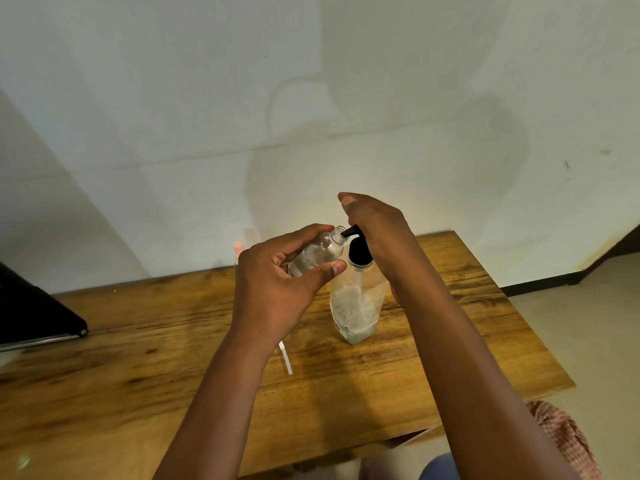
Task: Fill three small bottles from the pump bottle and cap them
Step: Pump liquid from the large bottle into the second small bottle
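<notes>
Holding small bottle [317,256] tilted in my left hand [277,285], fingers curled round it, mouth touching the pump bottle [356,306] spout. My right hand [375,230] presses the pump head; pump bottle upright on desk [138,341].

Wood table [138,341]; black device [31,313] at left edge; white strip [286,358].

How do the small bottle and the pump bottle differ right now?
The small bottle is held tilted in the left hand, off the table; the pump bottle stands upright on it. The small bottle's mouth is open and uncapped at the spout; the pump bottle wears a black pump head, pressed by the right hand. The small bottle is far smaller. Both are clear and partly filled.
</notes>
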